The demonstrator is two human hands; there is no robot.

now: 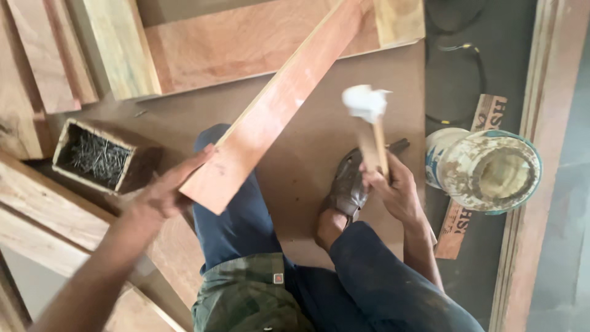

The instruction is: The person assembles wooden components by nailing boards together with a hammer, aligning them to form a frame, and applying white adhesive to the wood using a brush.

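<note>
Left hand [166,190] fingers wrap the stiff, light plank [276,104] at its lower end; right hand [393,184] grips a glue-tipped stick [375,138] mid-frame.

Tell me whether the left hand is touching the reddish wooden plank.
Touching. The head view shows the left hand gripping the near end of the plank.
</note>
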